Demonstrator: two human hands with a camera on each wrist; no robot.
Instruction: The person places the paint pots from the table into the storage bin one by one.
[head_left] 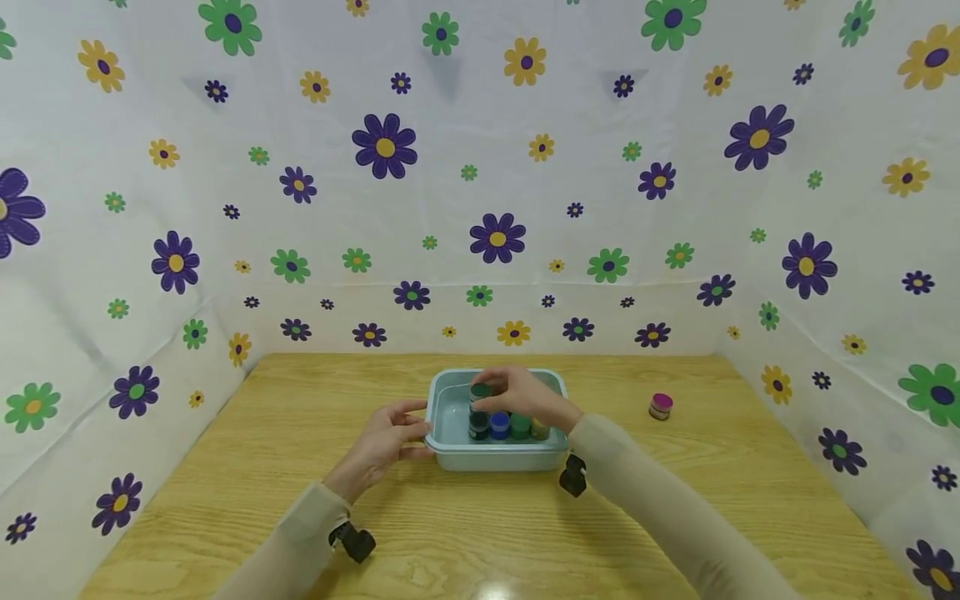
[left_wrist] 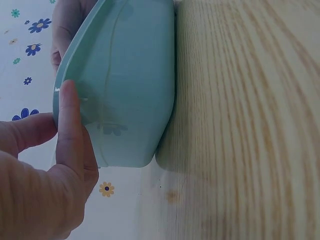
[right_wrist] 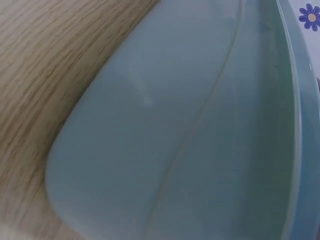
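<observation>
A pale blue plastic tub [head_left: 502, 460] stands on the table with a row of small paint jars inside. Along its near wall are a black jar [head_left: 478, 427], a blue jar [head_left: 499, 427], a green jar [head_left: 520, 427] and a tan jar [head_left: 540, 430]. My left hand [head_left: 386, 442] pinches the tub's left rim, one finger [left_wrist: 70, 125] lying along the outer wall. Reaching in over the right side, my right hand [head_left: 521, 393] grips a dark green-topped jar [head_left: 480, 390] just behind the black one. The right wrist view shows only the tub's outer wall [right_wrist: 150, 115].
A jar with a pink lid [head_left: 661, 406] stands on the wooden table [head_left: 315, 417], to the right of the tub. A flower-print cloth [head_left: 450, 200] hangs behind the table and along both sides.
</observation>
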